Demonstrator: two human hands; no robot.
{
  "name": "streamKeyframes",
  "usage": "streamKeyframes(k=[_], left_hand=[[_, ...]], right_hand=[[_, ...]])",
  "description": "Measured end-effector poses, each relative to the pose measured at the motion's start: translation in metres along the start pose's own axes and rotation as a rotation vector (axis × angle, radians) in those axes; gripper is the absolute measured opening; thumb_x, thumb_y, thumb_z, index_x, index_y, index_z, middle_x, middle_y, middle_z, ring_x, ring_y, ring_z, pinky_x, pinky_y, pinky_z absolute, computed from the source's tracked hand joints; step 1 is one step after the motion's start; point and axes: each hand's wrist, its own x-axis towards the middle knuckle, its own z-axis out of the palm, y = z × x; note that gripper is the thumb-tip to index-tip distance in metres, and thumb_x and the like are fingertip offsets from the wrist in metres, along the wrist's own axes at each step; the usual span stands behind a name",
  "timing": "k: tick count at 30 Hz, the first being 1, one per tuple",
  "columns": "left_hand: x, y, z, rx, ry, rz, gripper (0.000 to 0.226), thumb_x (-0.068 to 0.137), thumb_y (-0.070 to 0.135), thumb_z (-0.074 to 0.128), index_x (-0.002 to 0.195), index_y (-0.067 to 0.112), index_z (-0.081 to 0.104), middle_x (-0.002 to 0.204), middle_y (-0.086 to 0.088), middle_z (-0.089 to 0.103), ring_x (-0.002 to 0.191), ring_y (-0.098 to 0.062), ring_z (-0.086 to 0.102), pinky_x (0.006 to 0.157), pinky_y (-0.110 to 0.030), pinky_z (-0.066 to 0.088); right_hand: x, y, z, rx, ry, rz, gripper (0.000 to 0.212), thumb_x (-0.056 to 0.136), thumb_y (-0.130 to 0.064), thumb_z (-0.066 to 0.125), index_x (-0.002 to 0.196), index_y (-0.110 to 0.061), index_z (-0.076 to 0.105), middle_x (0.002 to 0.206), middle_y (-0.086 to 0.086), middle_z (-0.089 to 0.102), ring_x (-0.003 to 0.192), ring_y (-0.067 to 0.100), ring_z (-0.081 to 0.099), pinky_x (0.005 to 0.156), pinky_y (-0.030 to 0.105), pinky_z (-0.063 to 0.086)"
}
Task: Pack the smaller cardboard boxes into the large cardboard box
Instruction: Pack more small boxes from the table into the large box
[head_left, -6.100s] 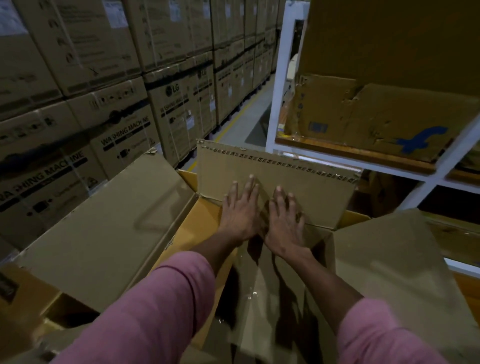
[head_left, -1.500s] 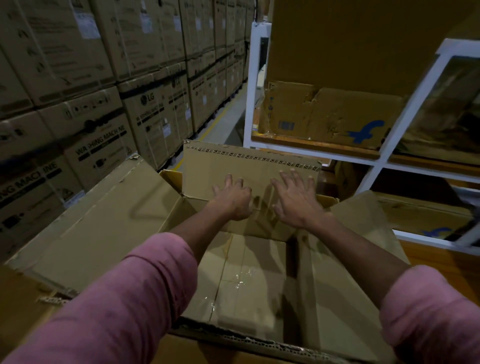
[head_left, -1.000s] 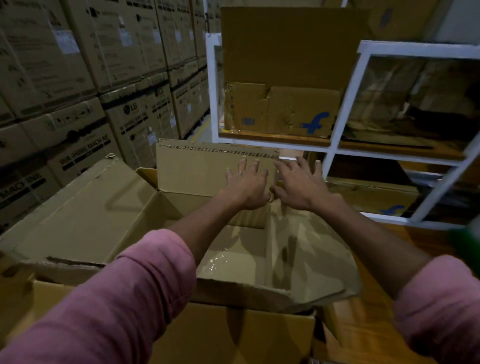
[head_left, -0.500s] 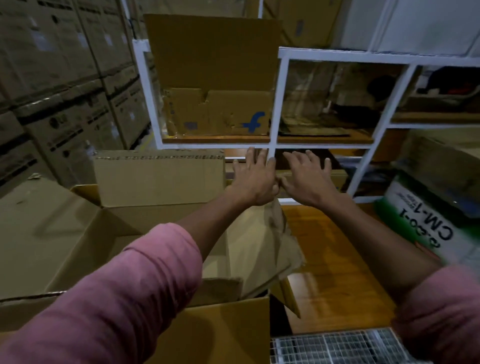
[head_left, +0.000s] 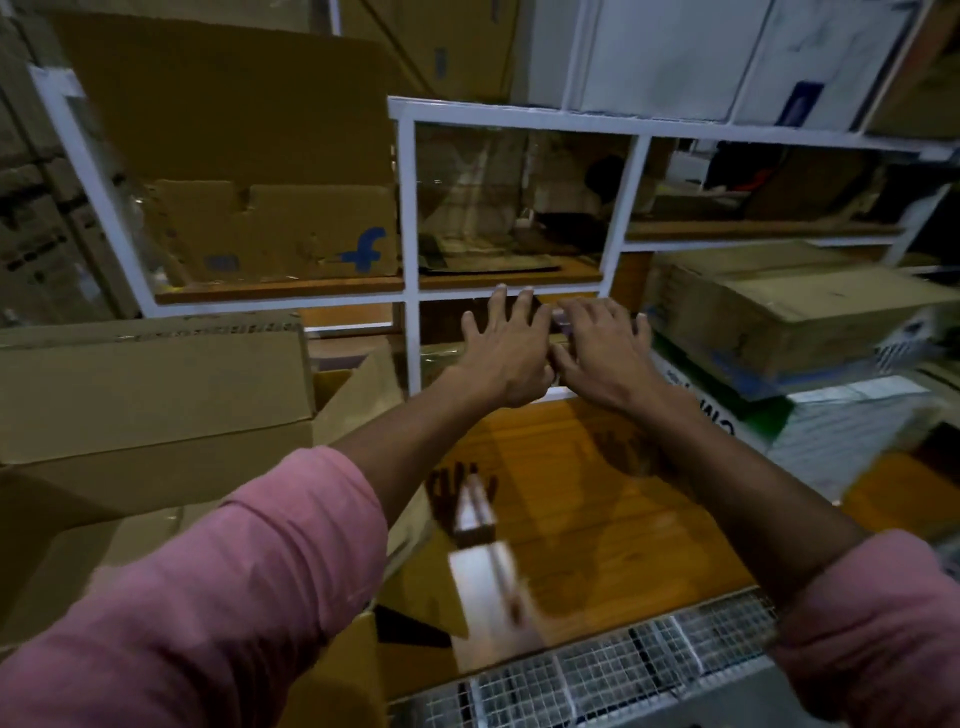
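Note:
The large cardboard box (head_left: 150, 395) stands at the left with its flaps up. My left hand (head_left: 506, 353) and my right hand (head_left: 605, 356) are stretched out side by side to the right of it, palms down and fingers spread, in front of the white shelf frame (head_left: 408, 208). Neither hand holds anything. They hover above an orange wooden surface (head_left: 571, 493). Smaller cardboard boxes (head_left: 779, 317) are stacked at the right, beyond my right hand.
A torn carton with a blue logo (head_left: 270, 234) sits on the left shelf. Flattened cardboard lies in the middle shelf bay. A white and green carton (head_left: 831, 431) sits under the stack at right. A wire mesh panel (head_left: 597, 670) runs along the near edge.
My view and both hands have swung right, away from the inside of the large box to the space in front of the shelf. The hands stay together and hold nothing.

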Motion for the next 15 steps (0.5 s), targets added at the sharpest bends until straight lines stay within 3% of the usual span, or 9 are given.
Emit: streamKeyframes(k=[7,15], left_hand=[[0.076,0.115,0.026,-0.044,-0.012,-0.020,0.089,0.095,0.042,0.062,0.162,0.018,0.009,0.171,-0.007,-0.006,0.155,-0.036,-0.013,0.118,-0.069,0.007],[0.147,0.218,0.064,-0.181,0.020,-0.008,0.070,0.096,0.032,0.057,0.156,0.017,0.026,0.170,-0.007,0.007,0.154,-0.038,0.000,0.116,-0.070,0.016]], right_hand=[[0.003,0.128,-0.032,0.025,0.010,-0.027,0.058,0.103,-0.047,0.044,0.155,-0.025,0.032,0.163,0.005,0.032,0.153,0.029,0.019,0.120,0.066,0.013],[0.002,0.256,-0.052,0.027,0.082,0.027,0.053,0.101,-0.043,0.051,0.149,-0.020,0.043,0.153,0.011,0.045,0.142,0.032,0.037,0.115,0.056,0.028]])
